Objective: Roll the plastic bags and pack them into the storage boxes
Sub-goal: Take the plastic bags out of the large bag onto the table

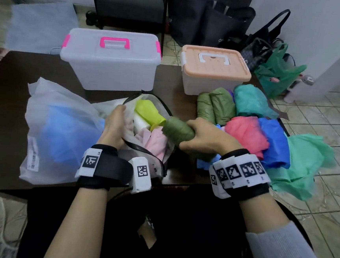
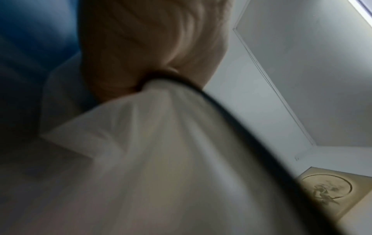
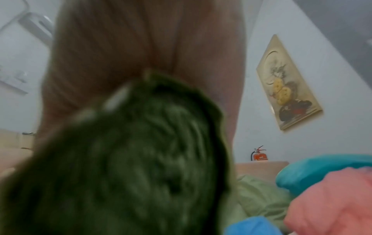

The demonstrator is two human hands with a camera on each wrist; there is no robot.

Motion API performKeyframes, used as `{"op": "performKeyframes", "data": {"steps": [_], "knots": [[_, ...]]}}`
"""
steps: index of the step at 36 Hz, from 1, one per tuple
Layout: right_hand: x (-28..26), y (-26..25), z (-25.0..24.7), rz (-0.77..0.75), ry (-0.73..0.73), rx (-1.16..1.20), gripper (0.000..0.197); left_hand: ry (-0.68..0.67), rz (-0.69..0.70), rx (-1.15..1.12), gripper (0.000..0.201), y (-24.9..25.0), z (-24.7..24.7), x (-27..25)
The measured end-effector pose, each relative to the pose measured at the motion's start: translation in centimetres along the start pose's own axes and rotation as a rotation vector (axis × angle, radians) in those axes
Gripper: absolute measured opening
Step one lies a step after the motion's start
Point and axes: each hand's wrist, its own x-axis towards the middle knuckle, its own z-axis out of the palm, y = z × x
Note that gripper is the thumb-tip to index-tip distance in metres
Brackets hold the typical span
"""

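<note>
Right hand (image 1: 203, 138) is curled round a tightly rolled olive-green plastic bag (image 1: 178, 132), thumb on the near side and fingers over the top, holding it just above the table. The roll's long axis runs from the palm out to the left, and its free end points at the open mouth of a clear, black-trimmed zip pouch (image 1: 153, 148) just beside it. The left hand (image 1: 114, 124) grips that pouch's thin film at the left rim and holds the mouth open; the left wrist view shows the film bunched under the hand (image 2: 145, 47), so it is pinching, not resting flat.

Inside the pouch lie a lime-yellow roll (image 1: 149, 112), a white roll and crumpled pink film. Since the right hand is the nearer one, a short push leftward along the roll's own axis would likely seat it — though that is only a guess at the intent.

Both storage boxes sit at the far edge of the dark table (image 1: 4, 114) with lids on: a translucent box with pink handle and clasps (image 1: 109, 59) on the left, a white box with a peach lid (image 1: 215, 71) on the right. Neither has been opened yet.

The right wrist view is badly blurred, showing only the roll's dark end (image 3: 124, 159). How deep the pouch goes, and what the large frosted bag with blue contents (image 1: 62, 131) holds, cannot be made out.
</note>
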Motion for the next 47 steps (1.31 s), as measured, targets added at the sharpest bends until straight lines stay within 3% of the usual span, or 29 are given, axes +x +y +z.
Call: {"op": "performKeyframes", "data": {"steps": [5,10,17,22,28,32,36,40,47], "knots": [[-0.4,1.6,-2.3,0.179,0.173,0.047,0.028,0.077,0.15,0.103,0.028,-0.3,-0.7,0.6],[-1.0,3.5,-3.2,0.354,0.385,0.109,0.059,0.132,0.247,0.18,0.027,-0.3,-1.0,1.1],[-0.9,4.6,-1.5,0.498,0.431,0.014,0.05,0.13,0.254,0.166,0.027,-0.2,-1.0,1.2],[-0.4,5.1,-0.3,0.504,0.46,-0.109,0.03,0.122,0.25,0.121,0.028,0.3,-1.0,1.1],[-0.5,3.9,-1.4,0.562,0.422,-0.319,0.06,0.106,0.285,0.126,0.027,1.3,-0.8,1.1],[1.3,2.1,-1.3,0.325,0.49,-0.202,0.059,0.132,0.294,0.139,0.028,1.9,-0.7,1.3],[4.1,-0.8,0.0,0.078,0.434,0.149,0.045,0.151,0.286,0.133,0.028,2.0,-0.9,1.7],[6.2,-4.4,2.4,-0.014,0.224,0.28,0.038,0.156,0.255,0.086,0.027,1.6,-1.4,2.2],[10.4,-5.7,5.6,0.167,0.035,0.102,0.049,0.167,0.167,0.008,0.024,1.0,-2.2,3.1]]}}
